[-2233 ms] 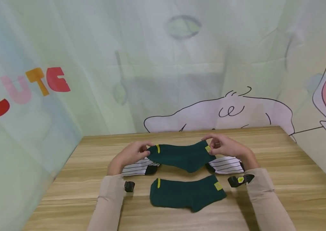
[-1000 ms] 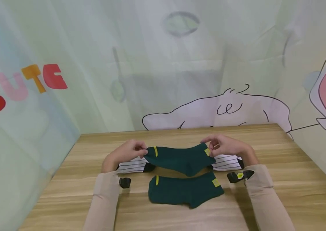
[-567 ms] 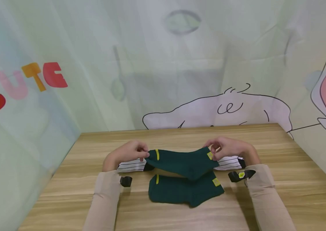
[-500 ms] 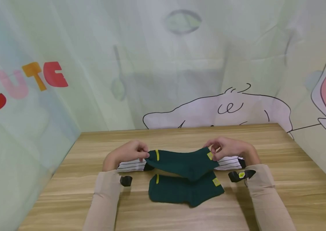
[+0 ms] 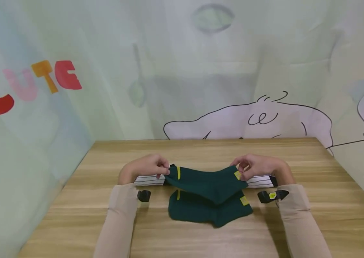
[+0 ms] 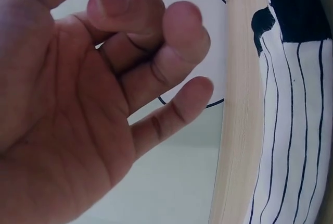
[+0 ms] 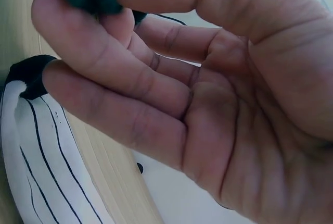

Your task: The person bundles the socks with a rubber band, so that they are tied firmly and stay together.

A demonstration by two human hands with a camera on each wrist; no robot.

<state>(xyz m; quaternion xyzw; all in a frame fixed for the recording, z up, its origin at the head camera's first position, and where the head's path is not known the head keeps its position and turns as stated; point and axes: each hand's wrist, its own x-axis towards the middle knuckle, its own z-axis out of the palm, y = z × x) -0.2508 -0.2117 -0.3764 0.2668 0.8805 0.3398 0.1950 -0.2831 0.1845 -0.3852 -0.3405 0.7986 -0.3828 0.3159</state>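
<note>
Green sock [image 5: 207, 182] | pinched: left hand [image 5: 146, 167], right hand [image 5: 257, 165] | above second sock [image 5: 201, 211]

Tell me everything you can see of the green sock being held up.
The held green sock is dark green ribbed knit with a yellow stripe near its left end and a yellow tag near its right end. It hangs stretched between both hands, sagging in the middle. The left hand pinches its left end, the right hand its right end; the right wrist view shows green fabric in a thumb-and-finger grip. It hangs over the far part of a matching green sock lying flat on the wooden table; whether they touch is unclear.
</note>
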